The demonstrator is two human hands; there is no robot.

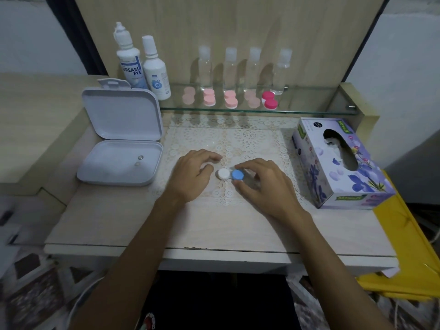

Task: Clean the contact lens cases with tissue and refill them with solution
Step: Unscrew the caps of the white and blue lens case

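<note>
A contact lens case lies on the lace mat (238,139) in the middle of the table, with a white cap (223,173) on its left and a blue cap (237,175) on its right. My right hand (264,184) curls its fingers and thumb round the blue cap. Just left of the white cap, my left hand (192,173) rests with loosely bent fingers and holds nothing. Two white solution bottles (130,65) (156,72) stand at the back left. The tissue box (338,163) sits at the right with a tissue in its slot.
An open white plastic box (119,148) lies at the left with two lenses in its tray. A glass shelf (309,108) at the back holds several pink lens cases (231,100) and clear bottles (229,70). A yellow object (404,246) lies at the right edge.
</note>
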